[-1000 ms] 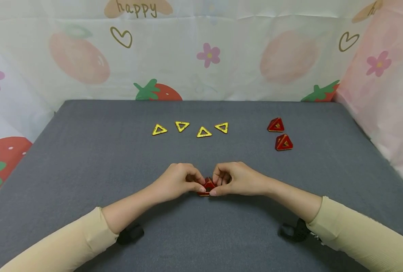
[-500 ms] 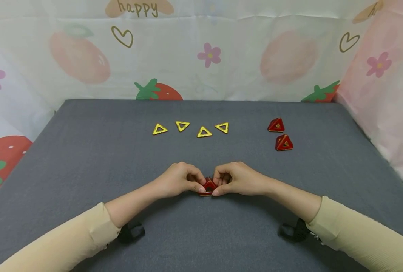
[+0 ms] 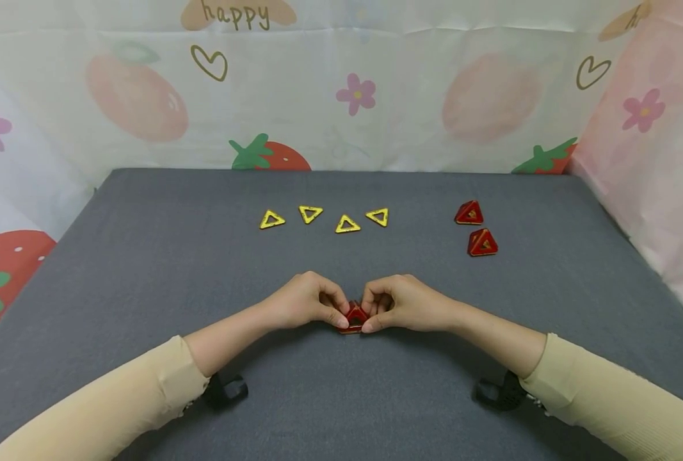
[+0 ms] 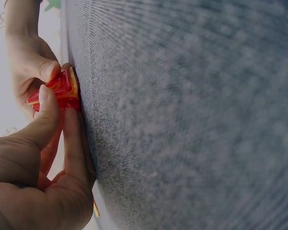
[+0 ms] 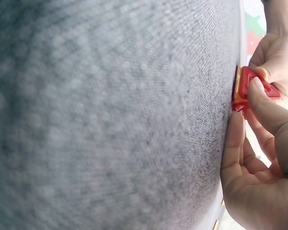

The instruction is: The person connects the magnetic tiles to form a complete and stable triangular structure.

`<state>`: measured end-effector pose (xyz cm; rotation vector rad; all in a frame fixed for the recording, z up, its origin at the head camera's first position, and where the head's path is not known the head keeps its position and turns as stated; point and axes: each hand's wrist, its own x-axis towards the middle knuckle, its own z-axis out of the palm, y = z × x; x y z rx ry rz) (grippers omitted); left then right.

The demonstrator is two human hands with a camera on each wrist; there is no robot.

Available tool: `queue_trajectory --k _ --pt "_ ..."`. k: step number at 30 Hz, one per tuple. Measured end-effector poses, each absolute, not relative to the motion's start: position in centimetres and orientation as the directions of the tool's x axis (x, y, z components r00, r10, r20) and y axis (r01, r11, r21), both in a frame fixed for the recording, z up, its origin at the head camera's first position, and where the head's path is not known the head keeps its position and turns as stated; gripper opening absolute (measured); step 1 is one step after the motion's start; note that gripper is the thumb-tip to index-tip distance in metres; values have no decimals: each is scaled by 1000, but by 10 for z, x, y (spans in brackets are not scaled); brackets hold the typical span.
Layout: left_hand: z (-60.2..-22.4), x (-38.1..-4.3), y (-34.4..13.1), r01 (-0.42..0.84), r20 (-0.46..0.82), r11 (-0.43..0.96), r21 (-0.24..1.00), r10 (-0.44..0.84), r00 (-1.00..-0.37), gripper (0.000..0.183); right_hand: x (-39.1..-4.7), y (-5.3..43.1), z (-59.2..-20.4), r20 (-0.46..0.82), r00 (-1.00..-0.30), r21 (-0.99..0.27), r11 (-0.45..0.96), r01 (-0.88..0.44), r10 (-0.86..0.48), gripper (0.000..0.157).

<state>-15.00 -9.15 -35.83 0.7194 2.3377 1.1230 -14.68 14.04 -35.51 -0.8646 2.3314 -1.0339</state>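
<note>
Near the middle of the table, a small pyramid of red triangular tiles (image 3: pixel 355 314) with yellow edges is held low over the cloth between both hands. My left hand (image 3: pixel 306 301) pinches its left side with thumb and fingers. On the opposite side my right hand (image 3: pixel 406 302) pinches it the same way. Up close in the left wrist view, the red pyramid (image 4: pixel 62 91) has the left thumb across one face. In the right wrist view, the right thumb lies over a face of the pyramid (image 5: pixel 246 86). Fingers cover much of its sides.
Several flat yellow triangle tiles, one being a yellow triangle (image 3: pixel 347 224), lie in a row farther back. Two finished-looking red pyramids, a rear one (image 3: pixel 469 213) and a front one (image 3: pixel 482 242), stand at the back right. A grey cloth (image 3: pixel 145 256) covers the table.
Both hands keep their pinch on the red pyramid, which has shifted very slightly right. The left forearm has moved a little to the right at the wrist.
</note>
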Motion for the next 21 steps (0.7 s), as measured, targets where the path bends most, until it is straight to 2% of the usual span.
queue_trajectory --k 13,21 --pt "-358 -149 -91 250 -166 525 814 621 -766 15 -147 141 -356 -148 -705 -774 525 -354 -693 18" --pt "-360 -148 -93 291 -133 524 800 628 -767 15 -147 142 -357 -142 -701 -776 518 -359 -699 17"
